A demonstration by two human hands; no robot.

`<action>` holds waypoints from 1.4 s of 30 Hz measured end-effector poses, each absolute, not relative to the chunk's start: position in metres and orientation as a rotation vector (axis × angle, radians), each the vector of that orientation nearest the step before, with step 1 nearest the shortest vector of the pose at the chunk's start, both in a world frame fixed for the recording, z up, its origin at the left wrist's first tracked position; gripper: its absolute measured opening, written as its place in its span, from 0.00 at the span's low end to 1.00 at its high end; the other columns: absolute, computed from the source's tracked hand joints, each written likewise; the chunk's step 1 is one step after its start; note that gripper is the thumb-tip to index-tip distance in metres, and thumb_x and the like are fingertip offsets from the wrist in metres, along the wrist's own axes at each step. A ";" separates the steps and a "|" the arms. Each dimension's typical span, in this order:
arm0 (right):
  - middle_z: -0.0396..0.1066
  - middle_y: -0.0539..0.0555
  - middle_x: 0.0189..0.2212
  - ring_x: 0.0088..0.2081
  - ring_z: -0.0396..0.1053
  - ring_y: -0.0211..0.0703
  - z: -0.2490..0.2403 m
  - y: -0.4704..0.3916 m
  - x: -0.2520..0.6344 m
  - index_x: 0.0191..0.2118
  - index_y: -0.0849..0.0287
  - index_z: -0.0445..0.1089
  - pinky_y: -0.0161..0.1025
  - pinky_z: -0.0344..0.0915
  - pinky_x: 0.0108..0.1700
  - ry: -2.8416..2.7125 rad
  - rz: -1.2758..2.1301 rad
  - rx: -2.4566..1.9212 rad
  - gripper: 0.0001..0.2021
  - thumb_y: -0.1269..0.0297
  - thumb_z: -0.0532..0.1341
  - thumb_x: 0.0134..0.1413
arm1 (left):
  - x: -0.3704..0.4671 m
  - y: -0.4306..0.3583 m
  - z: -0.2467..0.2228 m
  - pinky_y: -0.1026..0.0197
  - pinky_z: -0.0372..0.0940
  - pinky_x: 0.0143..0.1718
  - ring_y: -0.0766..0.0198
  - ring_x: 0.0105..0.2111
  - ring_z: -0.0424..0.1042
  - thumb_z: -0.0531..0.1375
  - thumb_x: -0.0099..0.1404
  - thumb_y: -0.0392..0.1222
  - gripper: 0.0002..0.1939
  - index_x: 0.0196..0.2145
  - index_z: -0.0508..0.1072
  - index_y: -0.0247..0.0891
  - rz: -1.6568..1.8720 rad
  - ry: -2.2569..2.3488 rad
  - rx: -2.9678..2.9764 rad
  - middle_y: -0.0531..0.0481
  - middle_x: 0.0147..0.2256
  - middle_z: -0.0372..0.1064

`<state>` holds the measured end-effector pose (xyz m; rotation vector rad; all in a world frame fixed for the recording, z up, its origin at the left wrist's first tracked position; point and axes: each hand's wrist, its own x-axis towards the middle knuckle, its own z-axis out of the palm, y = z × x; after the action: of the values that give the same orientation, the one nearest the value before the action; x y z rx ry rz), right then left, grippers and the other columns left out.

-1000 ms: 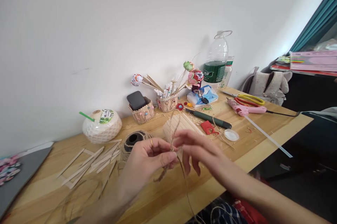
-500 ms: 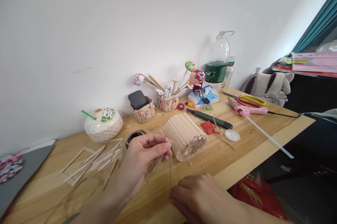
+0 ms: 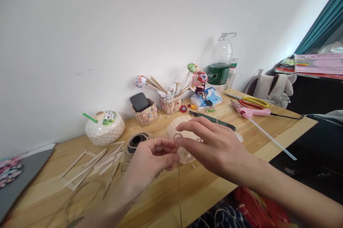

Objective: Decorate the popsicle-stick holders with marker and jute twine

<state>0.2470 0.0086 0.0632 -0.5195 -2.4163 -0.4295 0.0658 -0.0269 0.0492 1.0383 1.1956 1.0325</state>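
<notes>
My left hand (image 3: 158,156) is closed in a pinch on jute twine (image 3: 179,192), which hangs from its fingertips past the table edge. A small loop of the twine rises above that pinch. Beside it is my right hand (image 3: 217,146), with its fingers stretched out and apart and one fingertip at the loop. Behind my hands lies a container covered with wooden sticks (image 3: 177,124), partly hidden by my right hand. A roll of twine (image 3: 134,142) stands just behind my left hand.
Flat wooden sticks (image 3: 85,171) lie at left, near a wrapped coconut (image 3: 105,130). Along the wall are a stick basket with a phone (image 3: 139,102), a pen basket (image 3: 171,106) and a large bottle (image 3: 220,64). A green utility knife (image 3: 197,114), scissors (image 3: 254,102) and a pink glue gun (image 3: 249,111) lie rightward.
My right hand has risen from low by the table edge to beside my left hand, its fingers spreading. My left hand has shifted slightly right and down, still pinching the twine.
</notes>
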 end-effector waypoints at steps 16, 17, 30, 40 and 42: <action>0.70 0.56 0.27 0.29 0.66 0.39 0.049 0.010 0.248 0.27 0.63 0.70 0.36 0.63 0.30 -2.299 -0.329 -0.572 0.11 0.72 0.54 0.57 | 0.074 -0.032 0.051 0.66 0.64 0.26 0.69 0.23 0.68 0.65 0.46 0.33 0.11 0.31 0.73 0.36 1.155 1.363 1.126 0.57 0.22 0.69; 0.70 0.56 0.29 0.30 0.66 0.39 0.048 0.010 0.248 0.28 0.63 0.70 0.36 0.63 0.31 -2.305 -0.345 -0.560 0.10 0.72 0.54 0.57 | 0.074 -0.032 0.052 0.66 0.64 0.27 0.68 0.24 0.68 0.66 0.45 0.33 0.11 0.30 0.73 0.36 1.169 1.356 1.120 0.56 0.23 0.70; 0.69 0.57 0.34 0.34 0.64 0.42 0.046 0.012 0.247 0.43 0.62 0.69 0.36 0.61 0.31 -2.468 -0.155 -0.563 0.12 0.76 0.52 0.58 | 0.071 -0.029 0.049 0.66 0.62 0.28 0.68 0.26 0.69 0.65 0.48 0.33 0.14 0.32 0.65 0.37 1.081 1.271 1.127 0.56 0.24 0.72; 0.69 0.55 0.33 0.34 0.64 0.40 0.050 0.012 0.244 0.31 0.61 0.69 0.36 0.60 0.32 -2.420 0.194 -0.621 0.08 0.72 0.53 0.58 | 0.067 -0.030 0.048 0.65 0.60 0.31 0.68 0.27 0.68 0.63 0.52 0.36 0.13 0.32 0.62 0.40 0.984 1.231 1.273 0.57 0.25 0.72; 0.68 0.54 0.34 0.33 0.64 0.38 0.049 0.012 0.245 0.30 0.60 0.66 0.35 0.61 0.33 -2.307 0.495 -0.699 0.07 0.72 0.54 0.58 | 0.067 -0.029 0.048 0.65 0.60 0.31 0.68 0.26 0.68 0.63 0.52 0.37 0.11 0.31 0.64 0.39 1.002 1.292 1.290 0.56 0.25 0.71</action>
<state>0.2455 0.0123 0.0491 -0.6994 -2.3066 0.4945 0.0665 -0.0295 0.0481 1.2899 1.2924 1.0021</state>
